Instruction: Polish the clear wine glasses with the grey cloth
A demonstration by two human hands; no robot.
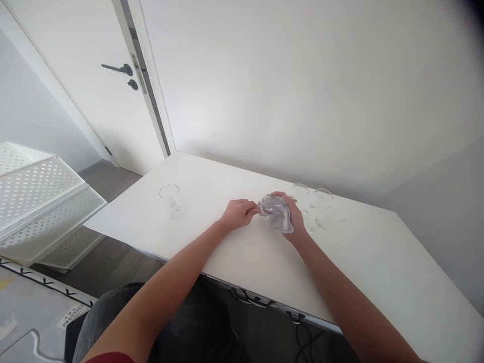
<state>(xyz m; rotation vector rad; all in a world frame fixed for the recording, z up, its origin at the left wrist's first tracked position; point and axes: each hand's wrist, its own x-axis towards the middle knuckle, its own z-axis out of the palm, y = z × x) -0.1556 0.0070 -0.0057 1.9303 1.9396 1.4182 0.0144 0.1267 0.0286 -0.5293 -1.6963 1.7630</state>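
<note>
Soft, even daylight fills the scene, so bright that the white wall (302,91) and counter (378,262) nearly wash out and shadows stay faint. Wide-angle distortion bends the door frame (145,80), corners darken at upper right, and the clear glasses (319,201) barely register.

Cloth (278,212): covers whatever the right hand (293,217) holds; the object inside cannot be told.
Right hand: palm and most fingers hidden behind cloth.
Glasses (319,206), far right of the hands: clear against white desk (378,272), outlines faint, count uncertain.
Desk: near right corner cut by frame edge.
Rack (34,201), left: cut by left edge.
Top right corner: dark, blurred.
</note>
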